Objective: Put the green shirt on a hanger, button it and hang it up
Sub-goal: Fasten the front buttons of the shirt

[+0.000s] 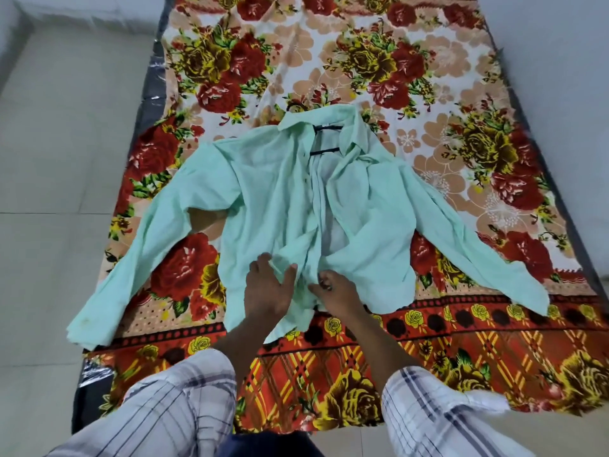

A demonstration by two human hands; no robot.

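Note:
The light green shirt (pixel 270 199) lies face up on the flowered bedsheet, collar away from me and both sleeves spread outward. A dark hanger (pixel 324 150) sits inside it; only two short bars show in the open neck, its hook is hidden. The front stands open down the middle. My left hand (pixel 268 286) rests on the left front panel near the hem, pinching a fold of cloth between thumb and fingers. My right hand (pixel 333 286) pinches the placket edge of the right front panel just beside it.
The flowered bedsheet (pixel 428 94) covers a mattress whose dark edge (pixel 151 94) runs along the left. Pale floor tiles (pixel 59 159) lie to the left. My checked sleeves (pixel 178 400) fill the bottom of the view.

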